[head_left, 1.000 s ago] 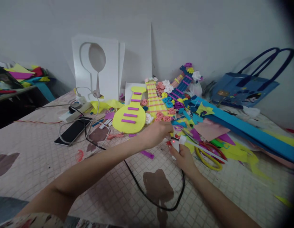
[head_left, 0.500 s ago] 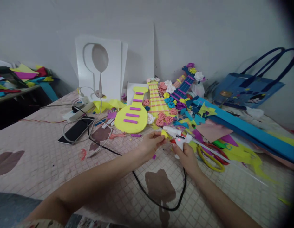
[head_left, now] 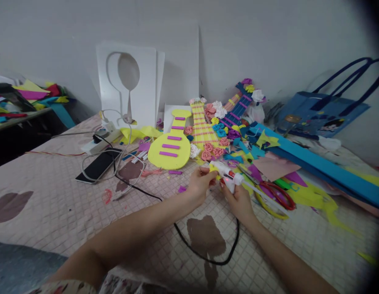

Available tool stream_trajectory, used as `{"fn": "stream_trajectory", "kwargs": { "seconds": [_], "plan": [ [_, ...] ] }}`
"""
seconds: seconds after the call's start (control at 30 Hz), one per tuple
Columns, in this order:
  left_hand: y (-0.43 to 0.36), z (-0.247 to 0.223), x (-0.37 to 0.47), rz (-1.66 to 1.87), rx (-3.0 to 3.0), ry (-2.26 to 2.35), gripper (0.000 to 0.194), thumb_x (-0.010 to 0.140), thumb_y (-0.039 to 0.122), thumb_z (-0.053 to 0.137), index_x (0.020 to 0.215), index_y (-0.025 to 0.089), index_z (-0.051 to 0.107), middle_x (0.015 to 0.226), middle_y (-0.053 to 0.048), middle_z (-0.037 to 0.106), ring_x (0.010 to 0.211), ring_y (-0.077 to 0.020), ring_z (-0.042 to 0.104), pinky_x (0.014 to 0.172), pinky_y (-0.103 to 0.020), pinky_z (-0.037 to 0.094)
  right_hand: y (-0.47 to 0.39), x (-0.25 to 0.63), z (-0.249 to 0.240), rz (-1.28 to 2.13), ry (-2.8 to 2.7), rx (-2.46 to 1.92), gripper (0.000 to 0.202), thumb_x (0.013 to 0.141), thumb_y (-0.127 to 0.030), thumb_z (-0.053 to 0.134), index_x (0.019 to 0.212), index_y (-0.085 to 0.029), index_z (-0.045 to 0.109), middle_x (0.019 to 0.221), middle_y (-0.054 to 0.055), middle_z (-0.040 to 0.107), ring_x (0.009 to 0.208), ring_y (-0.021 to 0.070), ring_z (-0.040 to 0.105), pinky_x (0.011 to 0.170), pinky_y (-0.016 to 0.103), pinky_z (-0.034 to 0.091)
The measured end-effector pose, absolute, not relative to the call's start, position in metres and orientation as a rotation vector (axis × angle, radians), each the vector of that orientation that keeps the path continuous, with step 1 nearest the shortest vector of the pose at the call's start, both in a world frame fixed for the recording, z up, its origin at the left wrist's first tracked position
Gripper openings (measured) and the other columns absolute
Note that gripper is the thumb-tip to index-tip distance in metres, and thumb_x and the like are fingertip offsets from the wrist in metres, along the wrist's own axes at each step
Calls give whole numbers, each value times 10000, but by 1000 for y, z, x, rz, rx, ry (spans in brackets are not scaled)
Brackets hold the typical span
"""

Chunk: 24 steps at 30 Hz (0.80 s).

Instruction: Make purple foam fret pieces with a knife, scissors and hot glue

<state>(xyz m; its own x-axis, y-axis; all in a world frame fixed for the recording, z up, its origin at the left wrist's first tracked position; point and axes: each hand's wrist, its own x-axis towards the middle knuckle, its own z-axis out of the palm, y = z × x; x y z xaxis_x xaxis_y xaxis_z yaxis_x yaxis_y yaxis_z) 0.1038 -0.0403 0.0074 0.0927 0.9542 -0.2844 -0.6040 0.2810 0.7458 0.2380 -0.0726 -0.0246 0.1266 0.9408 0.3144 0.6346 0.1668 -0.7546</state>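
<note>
My left hand [head_left: 201, 183] pinches a small yellow paper piece [head_left: 214, 168], perhaps a flower; its exact shape is hard to make out. In my right hand [head_left: 238, 200] is a white hot glue gun [head_left: 234, 176] with a small red light, a clear glue stick [head_left: 263, 194] poking out of its back. The gun's front end meets the yellow piece, and the fingertips partly hide the contact. Behind my hands lies a yellow guitar-shaped cutout [head_left: 169, 153] with purple strips across it. Beside it leans a yellow strung piece [head_left: 204, 126] edged with pink and white paper flowers.
Red-handled scissors [head_left: 278, 196] and coloured paper scraps lie right of the gun. A black cord [head_left: 204, 258] loops in front of my hands. At left are a phone [head_left: 99, 165] and a power strip [head_left: 100, 143]; a blue bag [head_left: 324, 112] stands back right.
The glue gun has turned slightly and its glue stick has swung, leaving the red scissors more exposed. My left hand has shifted a little to the right, still pinching the yellow piece.
</note>
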Motion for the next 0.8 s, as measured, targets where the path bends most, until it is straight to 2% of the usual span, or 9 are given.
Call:
{"fn": "stream_trajectory", "kwargs": {
  "seconds": [0.17, 0.43, 0.63, 0.8],
  "plan": [
    [-48, 9, 90, 1259, 638, 907, 300, 619, 145, 707, 718, 173, 425, 580, 81, 515, 460, -33, 464, 483, -184, 357, -69, 244, -26, 470, -1497, -1578, 348, 810, -479, 497, 846, -147, 597, 630, 20, 595, 583, 178, 522, 538, 277, 414],
    [-50, 5, 82, 979, 643, 796, 402, 582, 217, 774, 829, 183, 460, 604, 53, 576, 456, -47, 487, 460, -175, 358, -69, 245, -23, 512, -1426, -1585, 345, 792, -505, 527, 715, -169, 551, 576, -1, 548, 543, 157, 484, 497, 260, 392],
    [-43, 6, 84, 959, 643, 710, 352, 612, 209, 786, 801, 162, 493, 637, 35, 596, 516, -58, 551, 522, -175, 430, -68, 245, -24, 542, -1409, -1579, 330, 795, -488, 528, 748, -163, 559, 618, 14, 582, 557, 157, 500, 493, 257, 395],
    [-41, 13, 85, 973, 603, 674, 234, 732, 255, 716, 794, 142, 521, 670, 10, 601, 568, -78, 607, 575, -192, 491, -68, 245, -22, 543, -1405, -1579, 334, 789, -486, 527, 754, -156, 561, 590, 7, 569, 536, 153, 492, 485, 255, 393]
  ]
}}
